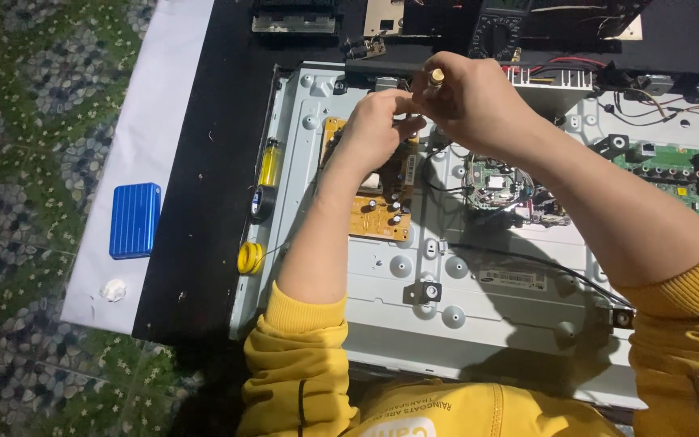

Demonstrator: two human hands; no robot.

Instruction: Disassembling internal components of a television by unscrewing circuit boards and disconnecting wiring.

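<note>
Hands, two, above one grey stamped metal chassis [463, 283], right hand [479, 105] gripping brass-tipped tool [436, 77], left hand [378, 129] pinching at it, one tan circuit board [378, 214] beneath, one blue ribbed case [134, 220] left of chassis.

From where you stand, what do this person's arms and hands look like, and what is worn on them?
Both hands, left hand and right hand, are bare, with no gloves, rings or watch visible. The mustard-yellow long sleeves have ribbed knit cuffs pushed up the forearms, and a thin dark seam line runs along each sleeve.

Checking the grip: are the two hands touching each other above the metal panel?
Touching. The head view shows the left hand fingertips meeting the right hand, no gap.
</note>
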